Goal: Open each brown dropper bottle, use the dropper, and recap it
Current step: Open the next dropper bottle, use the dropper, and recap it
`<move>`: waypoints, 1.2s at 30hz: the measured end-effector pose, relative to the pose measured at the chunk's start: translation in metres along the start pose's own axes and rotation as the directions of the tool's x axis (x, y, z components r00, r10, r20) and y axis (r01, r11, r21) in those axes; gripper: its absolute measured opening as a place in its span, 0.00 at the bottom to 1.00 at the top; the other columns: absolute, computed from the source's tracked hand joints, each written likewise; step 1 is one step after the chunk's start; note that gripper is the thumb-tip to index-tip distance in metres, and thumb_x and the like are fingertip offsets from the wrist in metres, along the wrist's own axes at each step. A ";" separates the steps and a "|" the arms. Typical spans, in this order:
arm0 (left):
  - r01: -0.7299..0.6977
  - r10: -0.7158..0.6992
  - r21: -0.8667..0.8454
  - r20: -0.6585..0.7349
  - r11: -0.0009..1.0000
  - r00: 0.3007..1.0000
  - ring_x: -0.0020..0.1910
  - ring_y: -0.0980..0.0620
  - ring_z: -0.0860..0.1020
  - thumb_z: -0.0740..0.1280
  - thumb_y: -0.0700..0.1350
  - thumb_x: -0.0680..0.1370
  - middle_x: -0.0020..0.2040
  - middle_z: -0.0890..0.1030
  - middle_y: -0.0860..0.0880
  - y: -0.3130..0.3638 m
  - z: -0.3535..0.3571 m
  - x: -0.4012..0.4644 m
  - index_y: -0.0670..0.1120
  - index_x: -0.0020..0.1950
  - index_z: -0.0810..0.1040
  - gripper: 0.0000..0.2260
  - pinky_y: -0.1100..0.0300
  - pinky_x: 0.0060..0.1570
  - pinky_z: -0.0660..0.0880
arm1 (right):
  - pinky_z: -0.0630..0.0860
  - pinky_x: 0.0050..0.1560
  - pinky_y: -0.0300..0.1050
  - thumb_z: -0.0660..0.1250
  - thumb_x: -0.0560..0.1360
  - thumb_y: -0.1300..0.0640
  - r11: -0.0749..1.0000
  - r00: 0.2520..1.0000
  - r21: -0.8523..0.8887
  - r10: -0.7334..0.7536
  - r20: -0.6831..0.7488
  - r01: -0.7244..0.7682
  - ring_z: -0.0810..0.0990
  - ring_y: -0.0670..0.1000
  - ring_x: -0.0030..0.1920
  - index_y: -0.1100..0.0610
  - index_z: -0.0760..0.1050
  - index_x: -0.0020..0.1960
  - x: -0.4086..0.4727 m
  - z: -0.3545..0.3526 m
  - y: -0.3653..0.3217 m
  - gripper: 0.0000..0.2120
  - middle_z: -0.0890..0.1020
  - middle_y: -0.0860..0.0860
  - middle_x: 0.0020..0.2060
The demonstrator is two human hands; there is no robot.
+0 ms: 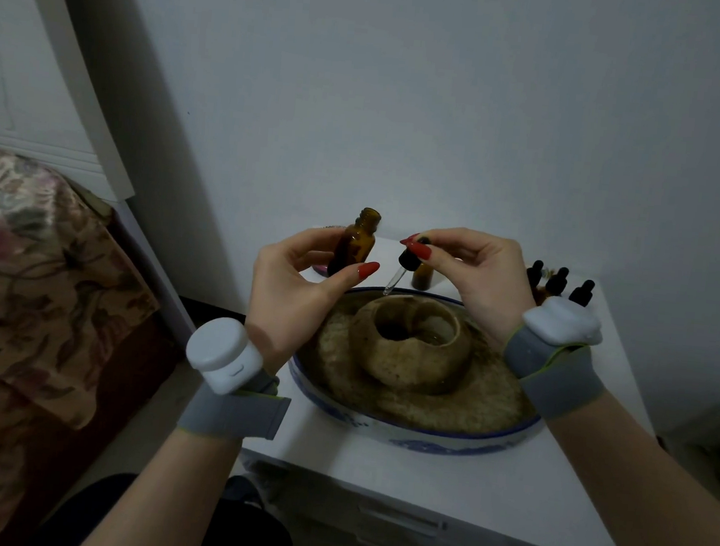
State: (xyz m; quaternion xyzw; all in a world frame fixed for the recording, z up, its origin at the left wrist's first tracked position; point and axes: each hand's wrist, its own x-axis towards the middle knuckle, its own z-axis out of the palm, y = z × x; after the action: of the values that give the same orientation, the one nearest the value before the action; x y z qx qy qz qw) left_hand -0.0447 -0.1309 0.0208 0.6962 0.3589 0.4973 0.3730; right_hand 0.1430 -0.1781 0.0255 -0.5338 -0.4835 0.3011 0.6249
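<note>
Bed (22,286) with floral cover, left of the bench (440,476). Bench white, against the wall, drawer front below its near edge.

Bowl (422,439) on the bench: wide, blue-and-white rim; holds a brownish ring-shaped mass with a hollow middle. All places below are given from the bowl.

Left hand (300,293) raised over the bowl's left rim, palm toward the camera, thumb stretched right; grip closed around the lower body of the bottle (354,246). Bottle is brown and uncapped, held above and behind the bowl's far-left rim; long axis near upright, tilted slightly, open neck pointing up and a little right.

Right hand (480,274) raised over the bowl's far-right rim, wrist bent; grip pinched with thumb and forefinger on the black bulb of the dropper (402,272). Dropper's long axis slants: bulb up-right, glass tip down-left, tip just above the bowl's far rim, apart from the bottle.

Both wrists carry a grey strap with a white device.

Capped bottles (561,286) stand behind the bowl at far right, partly hidden by the right wrist; another brown bottle (422,276) stands behind the far rim, under the right hand's fingers.
</note>
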 end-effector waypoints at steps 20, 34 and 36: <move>-0.009 0.009 -0.004 -0.004 1.000 1.000 0.48 0.56 0.82 0.77 0.44 0.69 0.50 0.85 0.54 -0.002 -0.002 0.000 0.46 0.56 0.83 0.17 0.69 0.50 0.75 | 0.78 0.51 0.57 0.72 0.71 0.63 0.999 1.000 -0.025 0.026 0.006 -0.026 0.79 0.55 0.40 0.60 0.84 0.47 -0.004 0.004 0.000 0.05 0.84 0.57 0.40; 0.053 -0.055 0.036 0.070 0.998 0.996 0.50 0.55 0.82 0.77 0.47 0.69 0.50 0.84 0.54 -0.008 0.003 -0.002 0.49 0.56 0.83 0.16 0.59 0.54 0.78 | 0.77 0.42 0.31 0.72 0.72 0.62 0.995 0.989 0.057 -0.079 -0.125 0.087 0.84 0.45 0.41 0.53 0.83 0.44 -0.005 -0.011 -0.014 0.05 0.86 0.48 0.40; 0.063 -0.068 0.063 0.087 0.996 0.994 0.49 0.58 0.82 0.78 0.48 0.68 0.50 0.84 0.56 -0.011 0.006 -0.002 0.52 0.55 0.83 0.16 0.64 0.52 0.78 | 0.72 0.33 0.26 0.72 0.73 0.62 0.993 0.983 0.070 -0.079 -0.166 0.091 0.82 0.40 0.36 0.55 0.83 0.45 -0.008 -0.014 -0.019 0.03 0.87 0.50 0.42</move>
State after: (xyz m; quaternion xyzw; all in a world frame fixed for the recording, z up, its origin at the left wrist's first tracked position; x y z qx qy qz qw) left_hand -0.0413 -0.1289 0.0088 0.7165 0.3794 0.4421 0.3837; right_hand 0.1507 -0.1951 0.0419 -0.5109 -0.4410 0.2479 0.6950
